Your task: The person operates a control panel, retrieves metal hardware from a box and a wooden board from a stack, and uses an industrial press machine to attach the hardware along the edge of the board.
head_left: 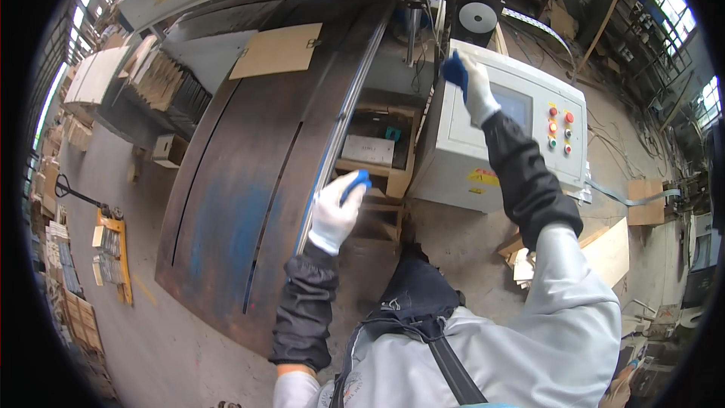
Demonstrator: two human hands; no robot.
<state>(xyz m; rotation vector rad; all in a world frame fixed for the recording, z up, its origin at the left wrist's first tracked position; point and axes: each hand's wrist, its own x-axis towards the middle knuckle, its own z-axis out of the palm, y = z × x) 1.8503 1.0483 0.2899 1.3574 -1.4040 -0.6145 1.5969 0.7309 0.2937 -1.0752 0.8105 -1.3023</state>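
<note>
My left hand [337, 210], in a white glove with blue on the palm side, is over the right edge of a brown metal machine table [226, 159]. Its fingers are curled in, and nothing shows sticking out of them. My right hand [474, 91], gloved the same way, is raised over the upper left part of a pale grey control box [453, 155], left of its screen [513, 108]. Blur hides how its fingers lie, and I cannot tell if it touches the box. A thin light-wood panel [278, 51] lies at the far end of the table.
Coloured buttons [560, 130] sit on the box's right side. A wooden shelf frame [406, 153] holding a pale board stands between table and box. Stacked boards [162, 79] and a yellow pallet truck [113, 257] are on the left. Boards [608, 257] lie at the lower right.
</note>
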